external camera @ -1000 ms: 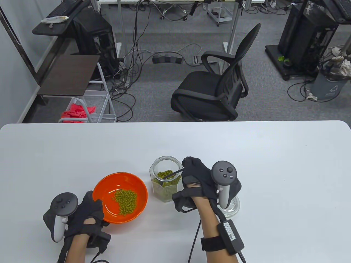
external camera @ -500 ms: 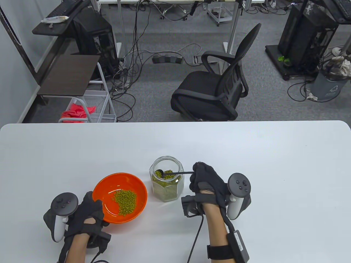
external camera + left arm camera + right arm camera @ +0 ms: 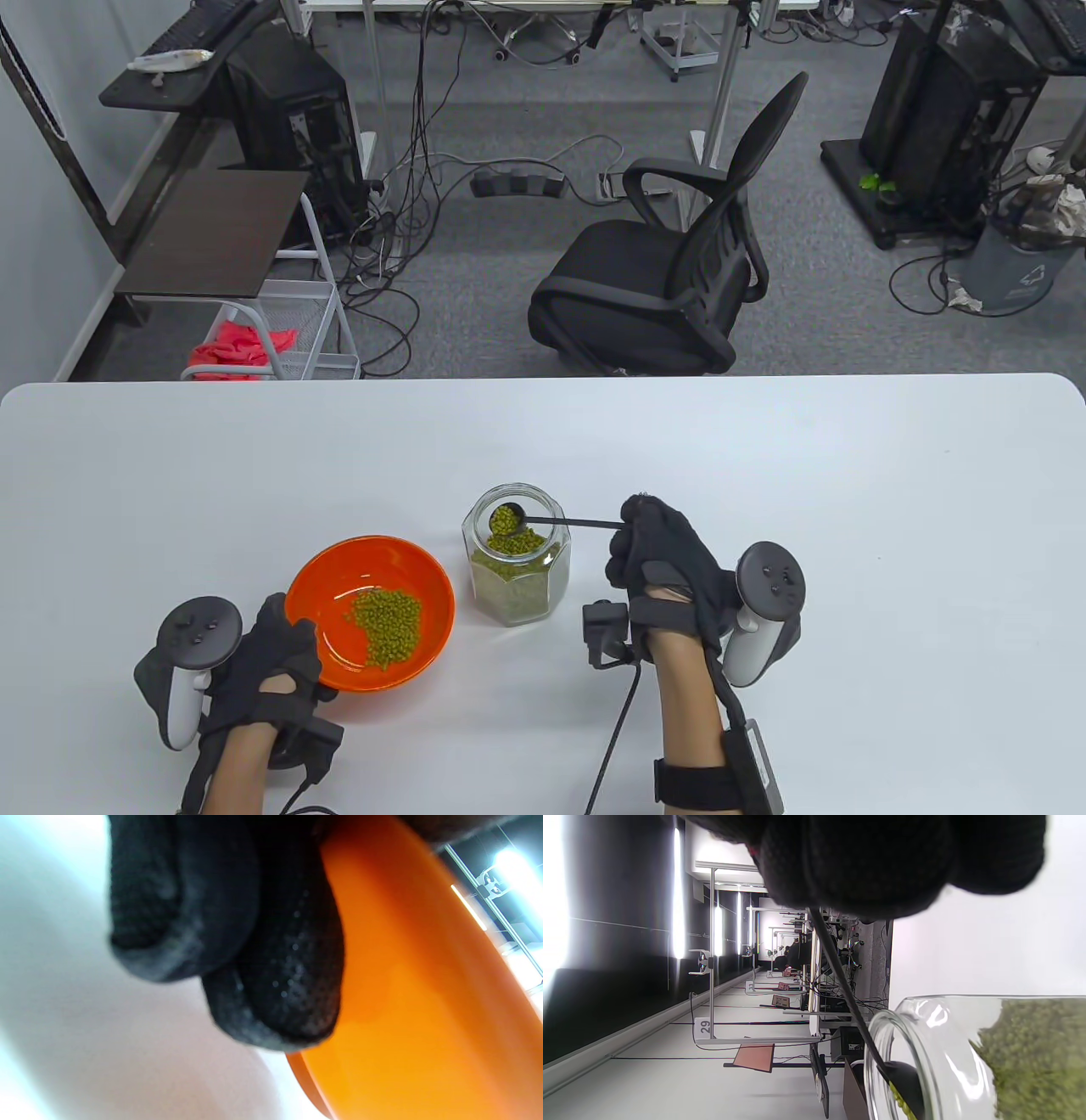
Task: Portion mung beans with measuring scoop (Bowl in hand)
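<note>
An orange bowl (image 3: pixel 327 586) with a pile of mung beans (image 3: pixel 389 624) stands on the white table. My left hand (image 3: pixel 271 654) grips its near left rim; in the left wrist view gloved fingers (image 3: pixel 271 984) lie against the bowl's underside (image 3: pixel 424 1005). A glass jar (image 3: pixel 515 586) of mung beans stands right of the bowl. My right hand (image 3: pixel 657 548) pinches the handle of a black measuring scoop (image 3: pixel 560 520). Its cup (image 3: pixel 507 518), full of beans, sits at the jar's mouth. In the right wrist view the scoop (image 3: pixel 840 980) reaches into the jar (image 3: pixel 925 1052).
A black office chair (image 3: pixel 662 280) stands beyond the table's far edge (image 3: pixel 543 378). Cables run from both wrists off the near edge. Bare white table surface (image 3: pixel 891 509) lies right of and behind the jar.
My right hand has moved right and drawn back from the jar. The scoop has risen out of the beans, now full, to the jar's mouth. The left hand and bowl have not moved.
</note>
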The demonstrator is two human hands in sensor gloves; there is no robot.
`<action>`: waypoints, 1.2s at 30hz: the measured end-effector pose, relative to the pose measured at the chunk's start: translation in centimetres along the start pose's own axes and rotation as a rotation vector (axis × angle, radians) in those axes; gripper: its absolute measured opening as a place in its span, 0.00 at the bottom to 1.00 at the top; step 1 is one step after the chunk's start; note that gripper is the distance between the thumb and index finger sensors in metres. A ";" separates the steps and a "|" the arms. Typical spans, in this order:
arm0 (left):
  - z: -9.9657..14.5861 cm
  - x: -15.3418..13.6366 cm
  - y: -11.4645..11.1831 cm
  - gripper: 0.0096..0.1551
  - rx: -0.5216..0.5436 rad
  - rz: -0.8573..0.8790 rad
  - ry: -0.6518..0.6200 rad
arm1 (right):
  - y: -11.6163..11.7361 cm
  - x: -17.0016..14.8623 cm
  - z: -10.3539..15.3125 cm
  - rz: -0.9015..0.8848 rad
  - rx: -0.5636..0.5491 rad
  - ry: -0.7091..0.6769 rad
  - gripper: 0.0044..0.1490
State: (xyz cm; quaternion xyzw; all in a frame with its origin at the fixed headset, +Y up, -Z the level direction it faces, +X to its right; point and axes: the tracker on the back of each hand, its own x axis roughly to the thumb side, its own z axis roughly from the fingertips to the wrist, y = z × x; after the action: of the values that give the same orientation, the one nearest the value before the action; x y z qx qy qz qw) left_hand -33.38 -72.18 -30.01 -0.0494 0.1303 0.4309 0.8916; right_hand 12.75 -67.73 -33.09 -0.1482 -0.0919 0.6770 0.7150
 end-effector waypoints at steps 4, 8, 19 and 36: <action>-0.1 0.0 0.0 0.38 0.001 -0.002 -0.002 | -0.5 0.7 0.2 -0.027 0.000 -0.016 0.25; -0.1 -0.1 -0.1 0.38 0.000 -0.006 -0.002 | -0.5 1.3 0.7 -0.061 0.017 -0.037 0.25; -0.1 -0.1 -0.1 0.38 0.002 -0.009 -0.006 | 2.7 2.3 2.0 -0.080 0.178 -0.072 0.25; -0.1 0.0 -0.3 0.38 -0.005 -0.010 -0.012 | 9.6 0.4 4.6 0.076 0.412 -0.073 0.26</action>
State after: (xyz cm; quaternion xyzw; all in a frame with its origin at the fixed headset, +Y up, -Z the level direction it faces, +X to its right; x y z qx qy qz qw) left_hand -33.21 -72.37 -30.12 -0.0497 0.1236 0.4270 0.8944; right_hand 2.18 -66.54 -31.99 0.0226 0.0283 0.7130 0.7002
